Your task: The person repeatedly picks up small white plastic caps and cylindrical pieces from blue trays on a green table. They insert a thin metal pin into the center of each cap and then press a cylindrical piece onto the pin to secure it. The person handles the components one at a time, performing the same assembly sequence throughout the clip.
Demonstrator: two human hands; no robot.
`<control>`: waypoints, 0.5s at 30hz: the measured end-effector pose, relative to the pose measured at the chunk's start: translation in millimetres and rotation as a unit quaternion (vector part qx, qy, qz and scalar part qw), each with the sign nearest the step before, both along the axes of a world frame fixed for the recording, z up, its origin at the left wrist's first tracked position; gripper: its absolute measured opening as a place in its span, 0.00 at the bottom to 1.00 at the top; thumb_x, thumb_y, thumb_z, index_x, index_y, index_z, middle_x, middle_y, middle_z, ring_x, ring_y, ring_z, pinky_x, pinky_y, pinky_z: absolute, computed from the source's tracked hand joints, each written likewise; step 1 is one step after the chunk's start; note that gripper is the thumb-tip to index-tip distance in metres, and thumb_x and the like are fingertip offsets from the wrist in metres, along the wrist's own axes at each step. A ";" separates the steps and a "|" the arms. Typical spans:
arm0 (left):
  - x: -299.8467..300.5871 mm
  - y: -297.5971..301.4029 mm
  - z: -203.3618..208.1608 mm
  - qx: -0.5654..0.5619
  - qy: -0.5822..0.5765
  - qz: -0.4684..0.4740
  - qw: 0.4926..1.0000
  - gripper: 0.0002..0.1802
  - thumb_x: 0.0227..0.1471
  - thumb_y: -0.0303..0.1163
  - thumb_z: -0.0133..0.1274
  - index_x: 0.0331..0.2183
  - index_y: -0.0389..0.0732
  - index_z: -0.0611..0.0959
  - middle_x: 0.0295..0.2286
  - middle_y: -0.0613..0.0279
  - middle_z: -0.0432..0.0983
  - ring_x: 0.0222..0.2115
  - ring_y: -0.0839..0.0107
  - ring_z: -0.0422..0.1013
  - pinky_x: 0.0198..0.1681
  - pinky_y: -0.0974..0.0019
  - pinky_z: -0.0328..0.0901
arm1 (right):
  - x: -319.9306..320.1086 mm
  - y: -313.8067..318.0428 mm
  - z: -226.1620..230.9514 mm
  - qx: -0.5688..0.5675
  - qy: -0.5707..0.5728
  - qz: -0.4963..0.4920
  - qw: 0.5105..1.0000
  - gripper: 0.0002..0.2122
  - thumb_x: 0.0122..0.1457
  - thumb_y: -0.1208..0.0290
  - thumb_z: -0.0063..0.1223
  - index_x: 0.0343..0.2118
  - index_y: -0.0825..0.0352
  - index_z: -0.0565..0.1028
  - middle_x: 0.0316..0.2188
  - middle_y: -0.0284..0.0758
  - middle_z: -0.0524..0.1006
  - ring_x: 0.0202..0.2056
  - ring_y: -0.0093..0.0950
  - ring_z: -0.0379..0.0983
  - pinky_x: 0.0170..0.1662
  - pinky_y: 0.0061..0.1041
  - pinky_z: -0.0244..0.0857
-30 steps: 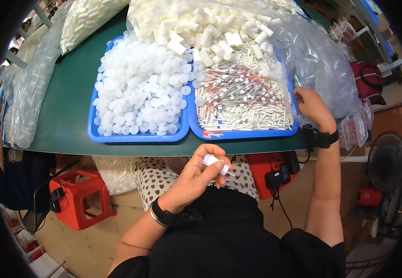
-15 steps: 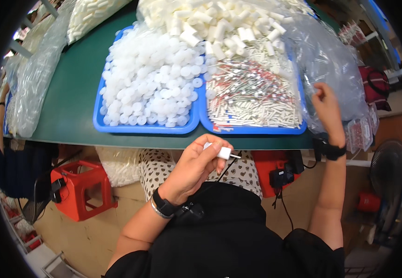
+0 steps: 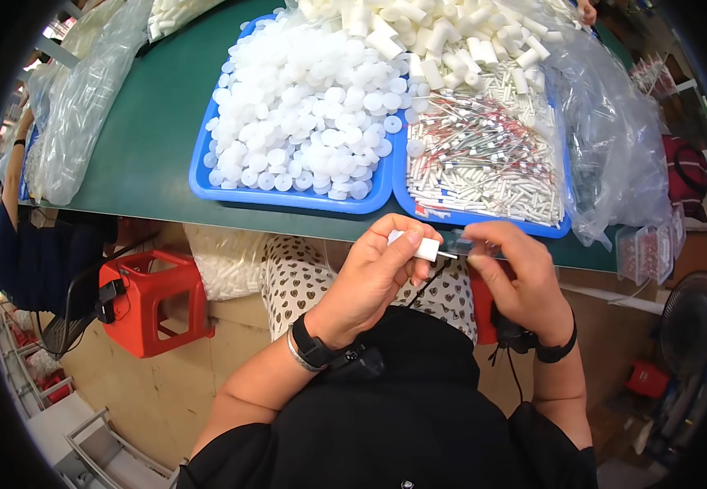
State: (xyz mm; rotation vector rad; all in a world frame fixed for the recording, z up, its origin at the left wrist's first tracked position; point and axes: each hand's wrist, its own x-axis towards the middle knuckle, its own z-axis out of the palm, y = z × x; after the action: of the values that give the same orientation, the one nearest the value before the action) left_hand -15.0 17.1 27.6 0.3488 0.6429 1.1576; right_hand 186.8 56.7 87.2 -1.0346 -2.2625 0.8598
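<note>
Grip of the left hand (image 3: 374,269): thumb and fingers clamped on a white cylinder (image 3: 427,248), held over the lap just off the bench (image 3: 150,130) edge. 1 thin white rod (image 3: 449,256) sticks out of its end toward the right.

Head view, only 1 here. Main change: 0.5 s ago the right hand (image 3: 529,281) was out by the clear plastic bag (image 3: 614,138); now it's in front of the body, fingertips just beside the rod. Something small, greyish and see-through (image 3: 455,242) shows between them, too blurred to identify. Can't tell if the right grip is pinched on it, or if it touches the rod. Reads as both hands now working at the same part.

Trays show higher and further right in view, so probably the head turned. Left blue tray (image 3: 292,200) holds translucent discs (image 3: 313,122); right blue tray (image 3: 549,231) holds white sticks (image 3: 484,191) and red-wired pieces (image 3: 484,134).
</note>
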 end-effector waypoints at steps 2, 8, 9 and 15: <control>-3.2 -0.1 -5.7 0.014 0.010 0.008 1.000 0.11 0.64 0.36 0.48 0.39 0.38 0.75 0.28 0.64 0.73 0.26 0.80 0.68 0.31 0.76 0.64 | 2.9 2.1 1.2 0.011 -0.009 -0.013 1.000 0.13 0.54 0.84 0.56 0.44 0.73 0.74 0.32 0.41 0.76 0.28 0.30 0.75 0.32 0.27 0.69; 0.7 -4.5 -13.2 0.060 0.052 0.014 0.997 0.10 0.65 0.34 0.46 0.42 0.38 0.74 0.34 0.66 0.72 0.30 0.83 0.69 0.34 0.76 0.65 | -10.6 -9.5 -7.4 -0.048 -0.007 0.007 0.999 0.13 0.55 0.82 0.57 0.44 0.74 0.73 0.32 0.41 0.77 0.28 0.30 0.76 0.33 0.26 0.69; 3.5 -5.4 -14.1 0.063 0.060 0.038 0.995 0.10 0.65 0.34 0.46 0.43 0.38 0.73 0.34 0.66 0.72 0.30 0.83 0.69 0.35 0.76 0.65 | -13.7 -12.5 -11.4 -0.062 0.013 -0.013 0.998 0.13 0.55 0.82 0.57 0.44 0.75 0.72 0.33 0.41 0.78 0.29 0.30 0.76 0.33 0.25 0.70; 14.7 -10.6 -17.8 0.108 0.175 0.116 0.972 0.11 0.66 0.33 0.45 0.45 0.37 0.71 0.38 0.65 0.72 0.34 0.82 0.69 0.39 0.75 0.67 | -20.6 -23.4 -37.2 -0.143 0.083 -0.084 0.983 0.13 0.56 0.82 0.56 0.45 0.76 0.71 0.33 0.43 0.79 0.31 0.31 0.78 0.35 0.26 0.71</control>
State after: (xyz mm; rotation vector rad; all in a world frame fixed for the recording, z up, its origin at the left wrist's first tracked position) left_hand -0.3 6.5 9.8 0.6876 0.8851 1.4095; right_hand 166.2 33.3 50.1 -1.2101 -1.9208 1.1750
